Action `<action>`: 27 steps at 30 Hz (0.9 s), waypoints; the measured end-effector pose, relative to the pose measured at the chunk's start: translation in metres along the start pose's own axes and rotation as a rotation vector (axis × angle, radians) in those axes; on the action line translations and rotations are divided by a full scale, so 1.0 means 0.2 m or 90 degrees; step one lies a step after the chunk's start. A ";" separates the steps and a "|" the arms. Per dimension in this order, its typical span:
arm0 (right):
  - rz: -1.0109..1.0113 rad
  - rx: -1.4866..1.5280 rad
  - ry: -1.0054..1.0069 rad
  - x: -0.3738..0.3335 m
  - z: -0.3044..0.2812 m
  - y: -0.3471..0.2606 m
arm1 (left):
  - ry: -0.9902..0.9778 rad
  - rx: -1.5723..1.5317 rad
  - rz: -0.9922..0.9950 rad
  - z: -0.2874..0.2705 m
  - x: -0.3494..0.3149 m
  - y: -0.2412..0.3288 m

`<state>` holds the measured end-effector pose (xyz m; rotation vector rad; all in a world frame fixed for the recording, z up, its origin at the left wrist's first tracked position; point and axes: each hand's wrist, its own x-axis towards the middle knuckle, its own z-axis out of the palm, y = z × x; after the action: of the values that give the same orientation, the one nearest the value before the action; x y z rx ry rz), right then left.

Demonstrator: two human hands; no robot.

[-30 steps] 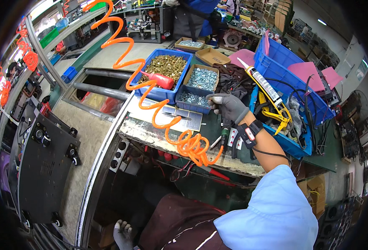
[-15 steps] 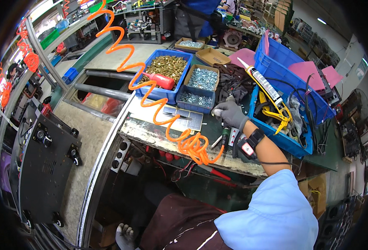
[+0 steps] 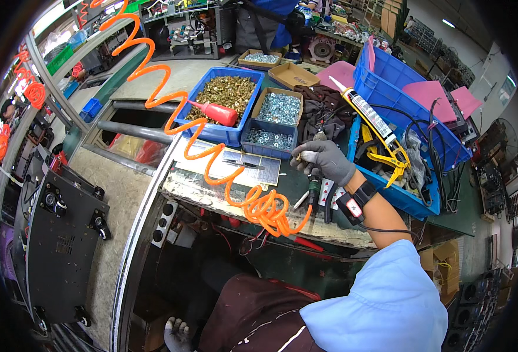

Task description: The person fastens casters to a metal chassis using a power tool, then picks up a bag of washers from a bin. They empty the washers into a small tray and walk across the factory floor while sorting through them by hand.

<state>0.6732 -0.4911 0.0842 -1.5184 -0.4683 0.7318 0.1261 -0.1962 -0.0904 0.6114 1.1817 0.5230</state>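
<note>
Curling its grey-gloved fingers above the bench [image 3: 195, 189] in the head view, the right hand [image 3: 324, 161] is covering part of one air tool [image 3: 314, 186], which is lying behind and below it. Thumb and forefinger are coming close together; whether they are clamping a small piece, or the tool, cannot be told. The left hand [image 3: 178, 334], also gloved, is hanging low at the bottom edge, fingers loosely bent; its grip cannot be told.

One orange coiled hose [image 3: 265, 211] is trailing across to the tool. One blue bin [image 3: 226, 136] is holding countless brass-coloured fittings [image 3: 226, 92], with one red bottle [image 3: 219, 114] lying on them. Beside it, one carton and one small dark-blue box [image 3: 265, 151] are holding silver nuts [image 3: 278, 109] and washers [image 3: 269, 139]. One caulking gun [image 3: 376, 123] is leaning over one light-blue tray [image 3: 400, 199]; one larger blue crate [image 3: 388, 76] is standing behind, and at least three pink sheets [image 3: 426, 101] are showing around it.

The bench's pale front edge is looking worn and scuffed. Left of it, three metal rollers [image 3: 132, 130] are spanning a gap, and one black wheeled panel [image 3: 65, 252] is standing on the floor. Crowded workstations are filling the room beyond.
</note>
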 end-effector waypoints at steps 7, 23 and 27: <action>-0.134 -0.596 0.116 0.08 -0.09 0.11 | -0.009 0.001 0.002 0.00 0.04 -0.01; -0.183 -0.510 0.215 0.82 0.14 -0.18 | 0.043 -0.045 -0.011 0.24 -0.24 0.13; -0.056 -0.865 0.056 0.75 0.25 -0.11 | 0.038 -0.121 -0.034 0.19 -0.26 0.09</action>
<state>0.7484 -0.3506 0.0833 -2.7307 -1.0703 0.1986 0.1460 -0.2236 -0.0327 0.4032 1.1854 0.6026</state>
